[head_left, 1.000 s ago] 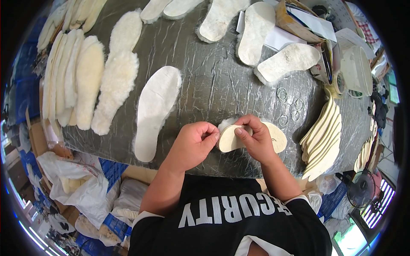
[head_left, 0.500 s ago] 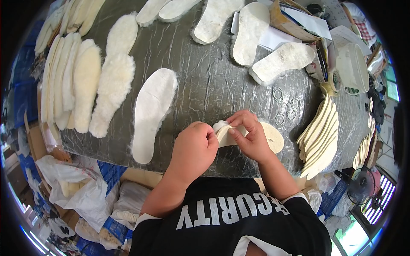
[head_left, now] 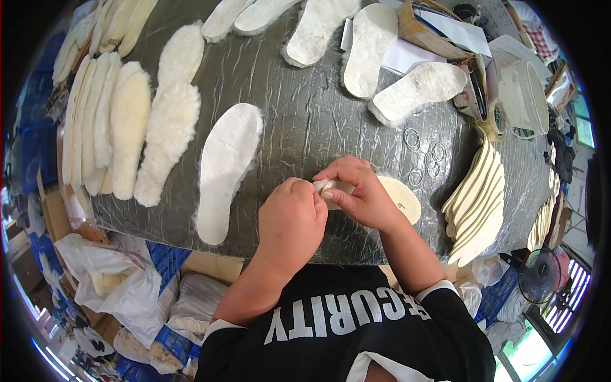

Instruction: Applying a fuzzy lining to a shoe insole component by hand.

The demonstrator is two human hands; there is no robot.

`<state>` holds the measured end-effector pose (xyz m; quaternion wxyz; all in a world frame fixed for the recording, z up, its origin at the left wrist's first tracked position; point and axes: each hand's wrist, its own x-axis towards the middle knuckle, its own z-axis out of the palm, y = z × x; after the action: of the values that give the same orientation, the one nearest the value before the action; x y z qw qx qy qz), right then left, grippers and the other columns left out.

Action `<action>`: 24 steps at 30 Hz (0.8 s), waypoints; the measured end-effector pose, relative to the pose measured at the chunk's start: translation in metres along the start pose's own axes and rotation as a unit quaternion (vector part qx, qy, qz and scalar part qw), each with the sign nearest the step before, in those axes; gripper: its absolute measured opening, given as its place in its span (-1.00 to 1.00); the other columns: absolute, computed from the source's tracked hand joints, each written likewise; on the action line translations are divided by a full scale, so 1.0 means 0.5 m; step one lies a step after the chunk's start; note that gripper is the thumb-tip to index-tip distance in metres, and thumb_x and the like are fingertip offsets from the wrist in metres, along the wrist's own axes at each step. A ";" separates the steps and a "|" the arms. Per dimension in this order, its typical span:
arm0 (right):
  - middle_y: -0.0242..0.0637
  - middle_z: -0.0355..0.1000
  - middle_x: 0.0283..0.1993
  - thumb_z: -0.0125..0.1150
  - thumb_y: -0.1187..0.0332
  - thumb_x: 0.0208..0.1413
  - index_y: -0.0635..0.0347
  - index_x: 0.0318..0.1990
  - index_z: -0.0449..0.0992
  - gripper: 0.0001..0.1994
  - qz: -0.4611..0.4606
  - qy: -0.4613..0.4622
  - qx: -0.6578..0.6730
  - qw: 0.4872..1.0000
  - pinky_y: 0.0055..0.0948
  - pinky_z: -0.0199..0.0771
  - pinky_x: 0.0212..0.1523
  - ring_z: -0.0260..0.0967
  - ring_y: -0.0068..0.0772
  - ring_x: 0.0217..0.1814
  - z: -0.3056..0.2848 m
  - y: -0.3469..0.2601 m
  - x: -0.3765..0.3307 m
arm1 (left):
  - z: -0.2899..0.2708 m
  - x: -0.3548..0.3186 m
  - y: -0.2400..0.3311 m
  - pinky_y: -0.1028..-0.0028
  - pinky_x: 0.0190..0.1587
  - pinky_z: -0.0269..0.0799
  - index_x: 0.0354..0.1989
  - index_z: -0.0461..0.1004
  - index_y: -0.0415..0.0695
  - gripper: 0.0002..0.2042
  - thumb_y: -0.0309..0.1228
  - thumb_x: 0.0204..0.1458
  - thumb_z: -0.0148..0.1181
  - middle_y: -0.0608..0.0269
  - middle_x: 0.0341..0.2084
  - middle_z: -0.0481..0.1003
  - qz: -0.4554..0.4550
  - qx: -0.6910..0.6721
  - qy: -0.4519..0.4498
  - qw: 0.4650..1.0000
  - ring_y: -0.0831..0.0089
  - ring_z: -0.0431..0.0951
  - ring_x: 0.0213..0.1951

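A cream insole lies near the table's front edge, a small dark mark on its right end. Its left end is raised and bent between my hands. My left hand is curled closed at that end, thumb and fingertips pinching it. The thumb and fingers of my right hand grip the same insole just beside, almost touching the left. My fingers mostly hide the held end and any fluffy layer there. Left of my hands, a single white fleece-edged insole lies flat.
At the far left stand rows of fluffy insoles. More white insoles lie along the far side. Right of my hands are rubber bands and a fanned stack of cream insoles. A box of papers and a clear tub stand far right.
My right hand has shifted left, up against my left hand. The white fluff that showed between them is now mostly covered by fingers. The insole's free end has moved slightly left.
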<state>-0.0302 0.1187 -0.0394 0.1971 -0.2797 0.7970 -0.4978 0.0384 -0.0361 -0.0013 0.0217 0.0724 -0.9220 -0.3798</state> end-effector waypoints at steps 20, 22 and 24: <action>-0.36 0.40 -0.27 0.18 0.33 0.14 0.24 -0.32 0.44 -0.85 0.047 0.038 0.254 0.965 -0.51 0.31 -0.15 0.32 -0.52 -0.23 -0.066 -0.022 -0.020 | -0.006 -0.007 -0.004 0.47 -0.08 0.38 -0.12 0.45 -0.26 -0.58 -0.34 -0.13 0.43 0.23 -0.25 0.49 -0.026 -0.324 -0.103 0.940 0.48 0.47 -0.18; -0.42 0.38 -0.27 0.18 0.31 0.17 0.24 -0.31 0.45 -0.83 0.042 0.034 0.287 0.956 -0.54 0.30 -0.14 0.29 -0.61 -0.21 -0.076 -0.032 -0.025 | 0.000 -0.008 0.015 0.48 -0.12 0.38 -0.14 0.47 -0.25 -0.58 -0.34 -0.16 0.45 0.24 -0.28 0.50 0.005 -0.348 -0.096 0.932 0.49 0.47 -0.24; -0.42 0.38 -0.27 0.18 0.31 0.16 0.23 -0.31 0.45 -0.83 0.038 0.027 0.302 0.952 -0.55 0.30 -0.14 0.29 -0.60 -0.21 -0.084 -0.040 -0.033 | 0.006 -0.008 0.034 0.50 -0.17 0.39 -0.19 0.48 -0.26 -0.62 -0.37 -0.15 0.44 0.24 -0.32 0.50 -0.002 -0.350 -0.083 0.933 0.50 0.47 -0.28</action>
<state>-0.0373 0.1509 -0.0027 0.2698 -0.1634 0.6243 -0.7146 0.0398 -0.0213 0.0085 -0.0314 0.0299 -0.7287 -0.6835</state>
